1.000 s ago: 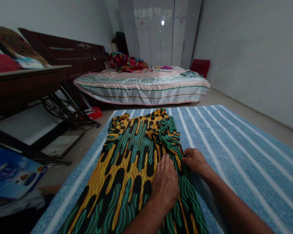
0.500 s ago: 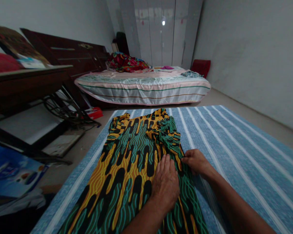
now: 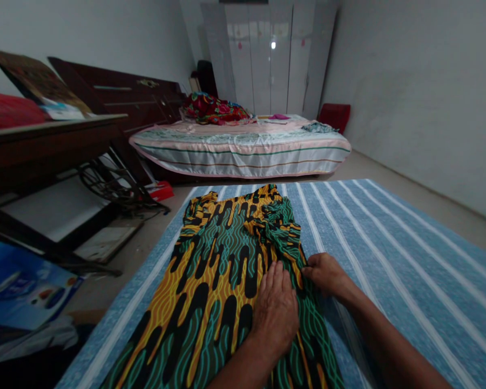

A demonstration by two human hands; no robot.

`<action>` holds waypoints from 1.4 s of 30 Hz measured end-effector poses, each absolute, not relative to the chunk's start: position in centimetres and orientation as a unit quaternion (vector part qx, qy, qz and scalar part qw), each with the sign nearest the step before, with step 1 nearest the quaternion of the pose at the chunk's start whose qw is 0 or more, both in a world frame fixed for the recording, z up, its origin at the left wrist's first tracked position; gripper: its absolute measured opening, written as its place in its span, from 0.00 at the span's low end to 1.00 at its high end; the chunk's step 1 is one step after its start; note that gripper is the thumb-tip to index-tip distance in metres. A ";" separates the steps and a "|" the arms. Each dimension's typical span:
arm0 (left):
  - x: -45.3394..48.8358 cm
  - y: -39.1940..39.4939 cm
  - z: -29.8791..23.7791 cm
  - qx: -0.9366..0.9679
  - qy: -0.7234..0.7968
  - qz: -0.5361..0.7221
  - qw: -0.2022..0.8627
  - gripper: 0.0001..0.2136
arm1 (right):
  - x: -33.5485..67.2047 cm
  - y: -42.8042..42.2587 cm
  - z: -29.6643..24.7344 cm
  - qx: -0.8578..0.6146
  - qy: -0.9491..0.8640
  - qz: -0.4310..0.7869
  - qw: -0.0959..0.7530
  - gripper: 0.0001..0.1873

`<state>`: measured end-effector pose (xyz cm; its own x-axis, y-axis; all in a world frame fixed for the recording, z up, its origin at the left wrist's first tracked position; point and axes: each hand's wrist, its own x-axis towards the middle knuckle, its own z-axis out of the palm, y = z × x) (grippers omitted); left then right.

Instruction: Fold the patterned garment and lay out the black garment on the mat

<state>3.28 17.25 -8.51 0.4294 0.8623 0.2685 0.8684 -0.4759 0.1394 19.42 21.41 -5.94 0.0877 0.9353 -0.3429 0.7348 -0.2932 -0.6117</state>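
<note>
A yellow, black and green patterned dress [image 3: 210, 270] lies spread lengthwise before me, its bottom running out of view. Ruffled sleeves bunch near its top, the right one folded inward over the front. My left hand [image 3: 276, 308] rests flat on the right part of the dress, fingers together and stretched forward. At the garment's right edge, just below the sleeve, my right hand [image 3: 326, 274] pinches the fabric between thumb and fingers. Some of the right-hand fingers are curled out of sight.
Under the dress is a blue cloth with white stripes [image 3: 389, 265]. Beyond it stands a bed [image 3: 243, 154] with a red floral quilt [image 3: 214, 108]. A dark sewing-machine table [image 3: 56, 129] stands left, above a blue box [image 3: 28, 286]. Grey wardrobes [image 3: 259, 65] line the back.
The view has tilted slightly, so the room sits a little lower and farther right. Both hands keep their places on the dress, with hardly any movement.
</note>
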 end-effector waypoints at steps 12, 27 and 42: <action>3.0 17.6 -9.6 -0.844 -0.507 -0.174 0.012 0.22 | 14.7 18.9 -5.5 -0.618 -0.729 0.036 0.294 0.11; 0.4 20.7 -5.5 -0.792 -0.557 -0.250 0.000 0.15 | 13.7 18.9 -8.5 -0.557 -0.768 -0.050 0.313 0.10; -0.3 29.8 -4.4 -0.678 -0.699 -0.152 -0.170 0.05 | 13.5 18.9 -8.5 -0.571 -0.774 -0.049 0.271 0.11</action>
<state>-0.25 29.82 -4.37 -0.0240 0.9992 -0.0317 0.8957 0.0356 0.4433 13.51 18.91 -8.48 -0.2023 0.8566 0.4747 0.9097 0.3439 -0.2329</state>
